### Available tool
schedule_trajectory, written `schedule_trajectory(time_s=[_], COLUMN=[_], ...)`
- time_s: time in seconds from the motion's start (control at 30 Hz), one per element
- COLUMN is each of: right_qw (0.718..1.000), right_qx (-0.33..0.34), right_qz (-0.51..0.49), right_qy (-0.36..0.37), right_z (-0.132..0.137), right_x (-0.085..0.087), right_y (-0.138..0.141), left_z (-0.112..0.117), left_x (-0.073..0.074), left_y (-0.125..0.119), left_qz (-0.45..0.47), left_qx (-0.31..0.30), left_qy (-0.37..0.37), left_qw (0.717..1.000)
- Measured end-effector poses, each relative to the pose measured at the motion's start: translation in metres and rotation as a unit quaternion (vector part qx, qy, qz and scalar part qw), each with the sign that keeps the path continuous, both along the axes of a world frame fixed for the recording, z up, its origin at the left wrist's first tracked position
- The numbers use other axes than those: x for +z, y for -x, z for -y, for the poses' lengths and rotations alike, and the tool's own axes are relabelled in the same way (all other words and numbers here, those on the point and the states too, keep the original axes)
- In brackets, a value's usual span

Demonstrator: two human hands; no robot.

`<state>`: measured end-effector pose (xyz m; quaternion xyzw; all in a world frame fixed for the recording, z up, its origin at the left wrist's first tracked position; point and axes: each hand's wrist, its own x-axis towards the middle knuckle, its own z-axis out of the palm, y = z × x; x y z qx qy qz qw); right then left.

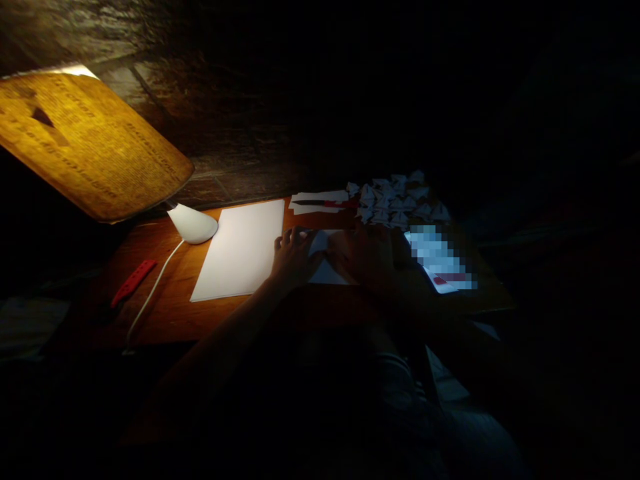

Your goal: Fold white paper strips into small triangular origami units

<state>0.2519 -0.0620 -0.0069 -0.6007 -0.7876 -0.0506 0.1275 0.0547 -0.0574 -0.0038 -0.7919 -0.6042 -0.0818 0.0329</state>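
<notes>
A small white sheet of paper (327,272) lies on the wooden table between my hands, with a raised, folded-looking part at its far side. My left hand (295,255) is at its left edge, fingers bent and closed on the paper. From the right, my right hand (369,259) grips the same paper; deep shadow hides much of its fingers. Just left of my left hand lies a stack of larger white sheets (240,250). Beyond my right hand sit several small folded paper pieces (390,200) in a cluster.
A lamp with a yellow-lit shade (95,147) and white base (196,225) stands at the left, its white cord (155,290) running to the front edge. A red cutter-like tool (134,281) lies beside it. Scissors (325,203) rest on paper strips (303,198). A lit phone (440,260) is right.
</notes>
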Motion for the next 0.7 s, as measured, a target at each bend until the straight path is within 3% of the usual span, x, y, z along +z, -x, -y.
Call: schedule_trajectory(time_s=[0.7], right_qw=[1.0], right_qx=[-0.011], right_qz=[-0.009], right_qy=[-0.008], right_z=[-0.0037], right_x=[-0.0057], right_y=[-0.0016], left_z=[-0.0051], left_x=[0.0001], left_y=[0.0061], left_qz=[0.022], left_qx=[0.026], left_qy=[-0.006], left_qw=[0.999])
